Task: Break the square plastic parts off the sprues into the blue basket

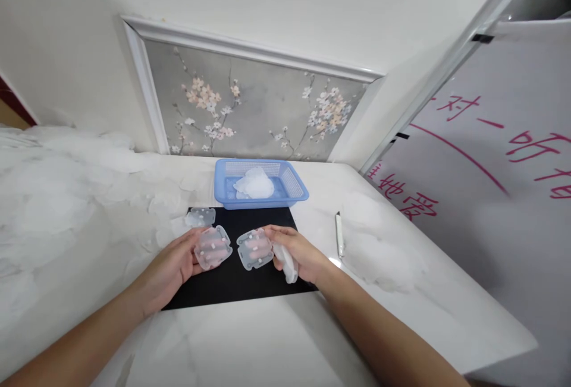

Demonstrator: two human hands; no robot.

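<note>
My left hand point(181, 261) is closed on a translucent plastic piece point(213, 248), rounded and notched at its edges, with small pegs on its face. Its fingers show through from behind. A similar clear piece point(255, 249) is held up by my right hand point(298, 250), which also grips several whitish translucent pieces point(286, 262) against its palm. The two facing pieces are apart, above a black mat point(232, 289). Another translucent piece point(200, 216) lies at the mat's far left corner, just beyond my left hand.
A blue basket point(263, 203) behind the mat holds a heap of whitish pieces point(255, 183). Many translucent pieces point(57, 197) are piled across the table's left side. A white utility knife point(339, 235) lies to the right, near another pale translucent heap point(383, 250). A whiteboard point(491, 226) stands beyond the right edge.
</note>
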